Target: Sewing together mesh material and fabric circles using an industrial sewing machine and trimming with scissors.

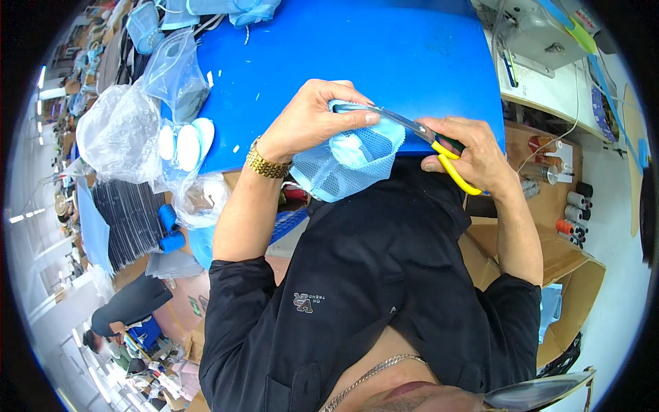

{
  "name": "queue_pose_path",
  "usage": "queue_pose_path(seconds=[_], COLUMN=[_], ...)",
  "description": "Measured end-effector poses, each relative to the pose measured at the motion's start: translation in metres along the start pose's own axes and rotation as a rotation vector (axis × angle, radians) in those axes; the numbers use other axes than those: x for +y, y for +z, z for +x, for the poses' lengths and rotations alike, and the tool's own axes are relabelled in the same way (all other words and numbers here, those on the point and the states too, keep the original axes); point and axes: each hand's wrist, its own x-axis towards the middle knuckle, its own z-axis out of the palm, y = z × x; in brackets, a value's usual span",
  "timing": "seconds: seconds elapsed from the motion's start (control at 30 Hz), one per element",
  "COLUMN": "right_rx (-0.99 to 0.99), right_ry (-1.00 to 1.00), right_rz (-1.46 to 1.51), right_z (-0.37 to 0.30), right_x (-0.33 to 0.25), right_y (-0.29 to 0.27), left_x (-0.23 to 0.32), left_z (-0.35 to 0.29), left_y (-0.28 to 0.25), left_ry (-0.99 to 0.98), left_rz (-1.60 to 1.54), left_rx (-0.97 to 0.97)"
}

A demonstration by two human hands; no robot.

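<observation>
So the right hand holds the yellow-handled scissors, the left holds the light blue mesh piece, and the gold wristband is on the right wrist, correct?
Not quite: the gold wristband is on the left wrist, as the head view shows. The right hand does hold the yellow-handled scissors, and the left hand the light blue mesh piece.

Your table (412, 55), twelve o'clock: bright blue. Mesh piece (350, 175) near middle, toward twelve: pale blue, tiny net pattern. Your scissors (424, 132), two o'clock: yellow and dark handles, silvery blades. Your watch (266, 162), ten o'clock: shiny gold. Your shirt (357, 288), six o'clock: black, small grey mark. Stack (123, 223), nine o'clock: dark grey, thin stripes. Thread spools (565, 226), three o'clock: orange, black, whitish.
</observation>
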Motion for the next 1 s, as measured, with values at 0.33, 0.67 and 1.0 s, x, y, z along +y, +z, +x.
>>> queue_pose_path(seconds=[0.33,0.67,1.0], right_rx=[0.058,0.393,0.549], right_ry=[0.100,0.263,-0.126], right_rz=[-0.022,-0.478,-0.159], right_z=[0.000,0.033,0.073], right_x=[0.006,0.064,-0.038], right_y=[-0.001,-0.023,0.023], left_x=[0.004,0.089,-0.034], left_z=[0.003,-0.002,0.011], left_y=[-0.004,-0.041,-0.002], left_ry=[-0.010,0.620,0.454], left_rz=[0.055,0.538,0.349], left_rx=[0.026,0.509,0.556])
